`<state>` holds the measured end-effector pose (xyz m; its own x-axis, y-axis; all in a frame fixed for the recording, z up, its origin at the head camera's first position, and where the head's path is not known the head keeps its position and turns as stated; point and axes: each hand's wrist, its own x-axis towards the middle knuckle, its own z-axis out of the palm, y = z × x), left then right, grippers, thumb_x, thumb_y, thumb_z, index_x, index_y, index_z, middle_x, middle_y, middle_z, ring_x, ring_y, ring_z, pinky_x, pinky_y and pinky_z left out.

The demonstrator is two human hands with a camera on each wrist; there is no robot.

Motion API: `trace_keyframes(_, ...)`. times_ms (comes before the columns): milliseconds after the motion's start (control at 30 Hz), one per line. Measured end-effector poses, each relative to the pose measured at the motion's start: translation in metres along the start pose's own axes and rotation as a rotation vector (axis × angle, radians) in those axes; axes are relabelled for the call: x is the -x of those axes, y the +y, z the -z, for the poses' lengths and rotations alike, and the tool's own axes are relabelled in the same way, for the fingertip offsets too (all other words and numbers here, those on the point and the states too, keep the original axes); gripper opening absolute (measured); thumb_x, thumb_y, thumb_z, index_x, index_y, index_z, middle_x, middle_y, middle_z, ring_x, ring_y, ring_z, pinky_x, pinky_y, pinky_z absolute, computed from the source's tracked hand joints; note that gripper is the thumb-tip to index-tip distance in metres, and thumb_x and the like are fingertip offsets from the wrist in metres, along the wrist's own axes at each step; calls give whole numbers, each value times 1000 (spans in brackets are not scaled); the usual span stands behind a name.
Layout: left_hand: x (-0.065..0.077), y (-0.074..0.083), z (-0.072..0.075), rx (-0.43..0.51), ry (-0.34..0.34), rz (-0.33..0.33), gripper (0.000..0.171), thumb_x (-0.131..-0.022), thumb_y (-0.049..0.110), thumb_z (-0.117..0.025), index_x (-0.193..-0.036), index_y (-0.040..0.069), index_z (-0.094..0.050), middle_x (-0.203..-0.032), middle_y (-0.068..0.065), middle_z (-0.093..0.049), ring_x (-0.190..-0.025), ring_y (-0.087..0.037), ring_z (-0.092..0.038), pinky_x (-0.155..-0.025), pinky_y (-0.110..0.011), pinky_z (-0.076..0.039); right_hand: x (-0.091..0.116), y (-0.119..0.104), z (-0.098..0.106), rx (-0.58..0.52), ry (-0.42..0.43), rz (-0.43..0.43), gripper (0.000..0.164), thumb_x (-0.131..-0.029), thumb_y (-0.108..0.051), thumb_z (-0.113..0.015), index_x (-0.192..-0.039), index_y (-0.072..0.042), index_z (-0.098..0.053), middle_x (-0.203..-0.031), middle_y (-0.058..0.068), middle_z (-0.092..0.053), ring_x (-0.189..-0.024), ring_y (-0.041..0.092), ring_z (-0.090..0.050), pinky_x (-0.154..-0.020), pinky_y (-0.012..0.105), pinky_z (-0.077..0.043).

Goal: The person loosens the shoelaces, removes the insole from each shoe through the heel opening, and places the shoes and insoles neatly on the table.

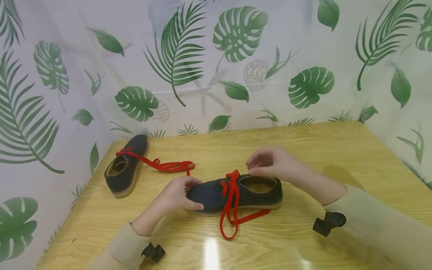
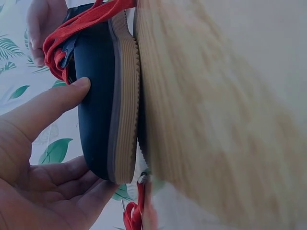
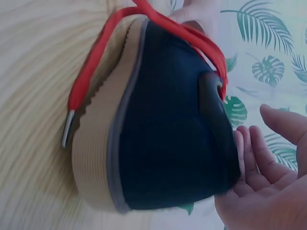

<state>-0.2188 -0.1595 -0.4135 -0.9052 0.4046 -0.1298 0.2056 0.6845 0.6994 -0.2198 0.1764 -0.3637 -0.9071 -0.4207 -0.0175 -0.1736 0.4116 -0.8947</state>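
A dark navy shoe with a red lace tied in a bow lies on the wooden table, its toe to the left. My left hand grips the toe, thumb on the near side and fingers round the front and far side. In the left wrist view, the thumb presses on the shoe's dark upper. Over the far edge of the shoe's opening, my right hand hovers with bent fingers, holding nothing. In the right wrist view, its fingers are close to the heel collar; contact is unclear.
Another navy shoe stands at the table's back left, its long red lace trailing right toward the left hand. A leaf-patterned cloth hangs behind the wooden table. A metal-tipped lace end lies beside the nearer shoe.
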Motion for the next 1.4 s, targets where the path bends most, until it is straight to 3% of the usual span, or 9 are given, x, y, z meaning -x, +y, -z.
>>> trace_keyframes(167,0,0,0,2,0,-6,65,-76,9,-96,-134,1,-68,-130,-13,-72,-125,-33,-66,-110,-50,-56,-4,-6,-13,-22,-14,19,18,-95,-9,-79,-110,0,-75,-105,7,-77,-94,15,-72,-87,24,-60)
trace_keyframes(333,0,0,1,-9,3,-11,65,-75,10,-97,-134,2,-69,-129,-13,-72,-124,-33,-66,-110,-50,-56,-6,-7,-24,32,-72,42,9,-93,-8,-81,-99,-4,-76,-94,4,-76,-86,17,-69,-79,25,-60)
trace_keyframes(467,1,-1,-1,-13,5,-7,65,-75,11,-97,-133,2,-69,-128,-12,-72,-123,-32,-66,-110,-50,-56,-7,-3,-31,80,-105,62,12,-90,-9,-84,-93,-5,-72,-86,1,-72,-79,17,-65,-71,24,-58)
trace_keyframes(733,3,3,-1,4,18,7,65,-75,9,-97,-133,2,-68,-127,-11,-71,-123,-32,-66,-111,-51,-55,-7,1,-35,150,-100,86,20,-85,-12,-89,-88,-6,-70,-79,1,-67,-73,15,-61,-65,22,-54)
trace_keyframes(1067,0,5,-1,-25,10,15,65,-75,10,-97,-133,4,-68,-127,-10,-71,-123,-31,-66,-109,-50,-56,-7,0,-40,209,-55,37,21,-82,-13,-92,-85,-8,-72,-78,0,-67,-72,13,-61,-65,22,-54)
trace_keyframes(1400,4,9,0,-37,13,12,65,-75,11,-97,-132,3,-69,-127,-11,-72,-122,-32,-66,-110,-51,-55,-9,-1,-37,187,-71,53,6,-86,1,-76,-86,-5,-72,-79,1,-69,-73,13,-60,-67,23,-54)
